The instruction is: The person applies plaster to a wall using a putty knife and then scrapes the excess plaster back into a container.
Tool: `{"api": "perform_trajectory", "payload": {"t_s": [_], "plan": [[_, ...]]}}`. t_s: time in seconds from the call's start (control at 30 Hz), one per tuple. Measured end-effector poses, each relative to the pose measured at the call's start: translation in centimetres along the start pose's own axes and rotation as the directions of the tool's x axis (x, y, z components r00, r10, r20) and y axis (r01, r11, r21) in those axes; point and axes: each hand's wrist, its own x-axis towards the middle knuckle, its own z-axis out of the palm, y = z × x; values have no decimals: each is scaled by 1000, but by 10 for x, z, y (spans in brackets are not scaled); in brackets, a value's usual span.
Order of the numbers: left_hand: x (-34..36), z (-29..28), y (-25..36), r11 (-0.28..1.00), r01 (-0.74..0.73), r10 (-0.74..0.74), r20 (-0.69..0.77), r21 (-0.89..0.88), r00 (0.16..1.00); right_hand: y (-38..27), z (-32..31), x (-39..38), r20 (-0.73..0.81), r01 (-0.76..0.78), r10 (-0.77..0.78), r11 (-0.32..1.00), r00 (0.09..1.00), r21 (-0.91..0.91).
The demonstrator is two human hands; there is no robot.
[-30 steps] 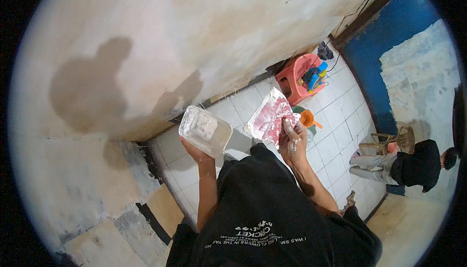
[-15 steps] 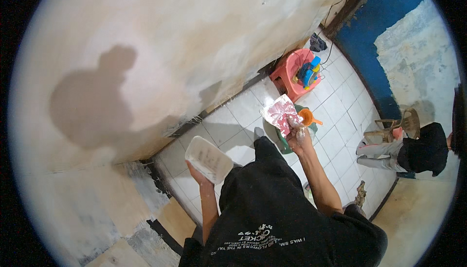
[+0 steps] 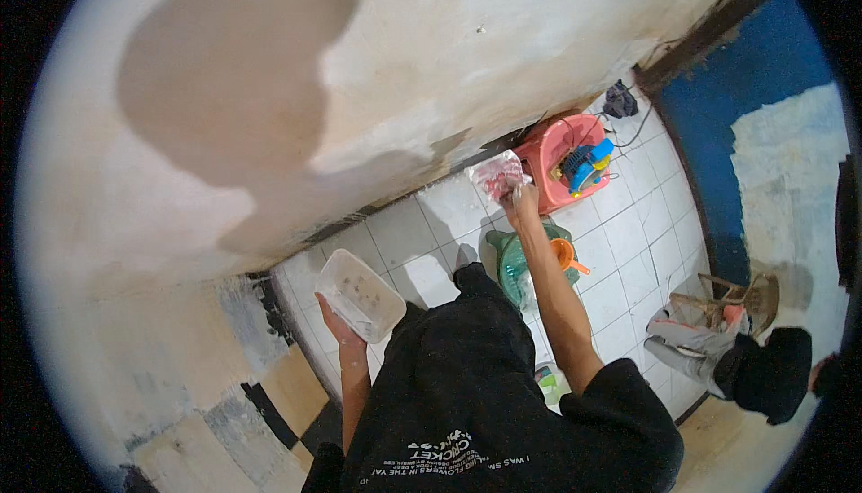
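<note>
My left hand (image 3: pixel 339 324) grips the edge of a shallow white plastic tub (image 3: pixel 382 300), tilted so that its inside faces up, with whitish residue and darker spots in it. Held out toward the wall (image 3: pixel 413 71), my right hand (image 3: pixel 523 206) is closed on a flat, squarish reddish sheet (image 3: pixel 494 172) smeared with white. Whether the sheet touches the wall I cannot tell. Below my right forearm stands a green bucket or basin (image 3: pixel 510 268), partly hidden by the arm, with an orange dipper (image 3: pixel 563 252) at its rim.
Beyond the sheet, a pink plastic stool (image 3: pixel 537 162) bears a blue and yellow device (image 3: pixel 588 170). A dark crumpled bag or cloth (image 3: pixel 620 100) and cables lie near the wall. At right, another person (image 3: pixel 763 372) is beside a wooden chair (image 3: pixel 765 300). White tiles (image 3: pixel 453 210) cover the floor.
My right hand has moved the sheet away from my body, up and left toward the wall. The view has shifted, and my left hand still holds the tub.
</note>
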Motion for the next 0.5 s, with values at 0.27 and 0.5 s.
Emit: {"api": "perform_trajectory", "payload": {"t_s": [0.27, 0.5], "plan": [[-19, 39, -44, 995, -70, 61, -119, -74, 991, 5, 22, 187, 78, 41, -31, 991, 996, -128], [-32, 46, -57, 998, -61, 61, -265, 9, 962, -42, 85, 178, 50, 10, -9, 999, 999, -32]]}}
